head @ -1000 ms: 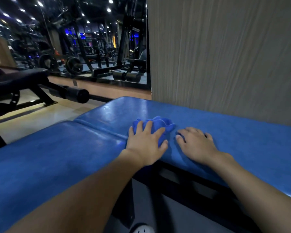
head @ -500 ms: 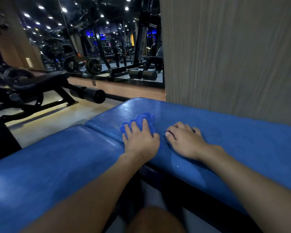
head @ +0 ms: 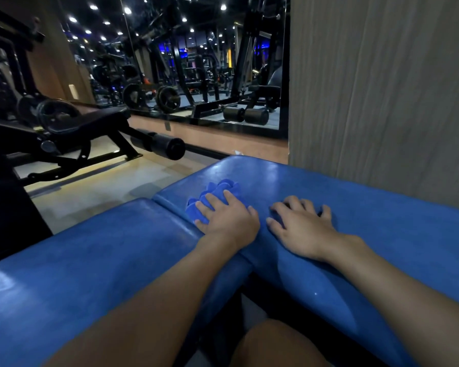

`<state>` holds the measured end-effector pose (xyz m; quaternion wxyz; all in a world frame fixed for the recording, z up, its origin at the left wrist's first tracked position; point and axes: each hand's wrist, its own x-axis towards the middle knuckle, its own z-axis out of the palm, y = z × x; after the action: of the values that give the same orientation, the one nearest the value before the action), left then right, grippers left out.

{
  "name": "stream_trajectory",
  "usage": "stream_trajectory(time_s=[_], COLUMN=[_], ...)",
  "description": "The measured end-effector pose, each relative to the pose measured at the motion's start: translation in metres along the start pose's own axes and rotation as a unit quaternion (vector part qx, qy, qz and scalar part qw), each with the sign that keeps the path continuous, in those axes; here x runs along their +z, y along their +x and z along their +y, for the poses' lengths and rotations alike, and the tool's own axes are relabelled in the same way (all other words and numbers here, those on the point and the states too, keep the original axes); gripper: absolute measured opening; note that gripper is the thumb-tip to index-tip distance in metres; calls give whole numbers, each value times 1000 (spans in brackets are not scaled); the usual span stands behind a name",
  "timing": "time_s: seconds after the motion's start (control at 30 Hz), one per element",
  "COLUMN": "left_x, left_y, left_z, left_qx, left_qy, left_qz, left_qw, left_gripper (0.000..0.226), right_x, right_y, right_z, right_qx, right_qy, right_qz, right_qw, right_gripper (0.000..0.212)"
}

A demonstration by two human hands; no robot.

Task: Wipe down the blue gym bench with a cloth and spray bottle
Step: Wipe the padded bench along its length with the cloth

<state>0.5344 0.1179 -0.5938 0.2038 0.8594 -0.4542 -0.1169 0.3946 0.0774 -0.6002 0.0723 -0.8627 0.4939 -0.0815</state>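
The blue gym bench point(head: 382, 221) runs across the view in two padded sections, with a seam between them. My left hand point(head: 228, 218) presses flat on a crumpled blue cloth point(head: 217, 190) right beside that seam, on the far section. My right hand point(head: 302, 229) rests palm down on the bare pad just right of it, fingers spread, holding nothing. No spray bottle is in view.
A grey textured wall point(head: 382, 88) rises right behind the bench on the right. A black bench with a foam roller point(head: 167, 147) stands on the floor to the left. A mirror point(head: 196, 62) at the back reflects gym machines. My knee point(head: 276, 345) shows below the bench.
My left hand slid the cloth leftwards across the pad to the seam. My right hand followed a little to the left. My head shifted, bringing my knee into view.
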Motion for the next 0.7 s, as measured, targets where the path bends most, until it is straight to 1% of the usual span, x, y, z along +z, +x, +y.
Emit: stream_trajectory(time_s=[0.1, 0.2, 0.3, 0.37, 0.43, 0.47, 0.53, 0.6, 0.67, 0.7], left_x=[-7, -11, -14, -16, -21, -23, -28, -33, -38, -41], left_y=[25, 49, 71, 83, 98, 106, 121, 133, 142, 146], left_z=[-7, -19, -28, -34, -41, -44, -51, -59, -67, -71], left_qx=[-22, -36, -53, -58, -57, -58, -60, -47, -6, 18], left_qy=[-5, -9, -7, -2, 9, 14, 27, 38, 49, 49], left_qz=[-4, 14, 34, 44, 43, 36, 34, 47, 42, 32], left_qw=[1000, 999, 998, 997, 997, 998, 997, 997, 998, 998], left_gripper=[70, 70, 70, 70, 70, 70, 68, 61, 56, 59], right_x=[4, 5, 0, -2, -1, 2, 11, 16, 19, 18], right_y=[2, 2, 11, 24, 39, 46, 54, 57, 54, 53], right_z=[-1, -2, -3, -4, -9, -12, -17, -19, -19, -20], right_qx=[6, 6, -6, -16, -16, -20, -34, -34, -29, -27], right_qy=[-6, -23, -45, -17, 31, 35, 1, -34, -46, -48], right_qz=[-1, -8, 8, 28, 18, 2, -24, -32, -36, -39], right_qw=[1000, 1000, 999, 999, 999, 999, 999, 998, 998, 998], right_gripper=[48, 46, 37, 30, 36, 42, 52, 58, 61, 61])
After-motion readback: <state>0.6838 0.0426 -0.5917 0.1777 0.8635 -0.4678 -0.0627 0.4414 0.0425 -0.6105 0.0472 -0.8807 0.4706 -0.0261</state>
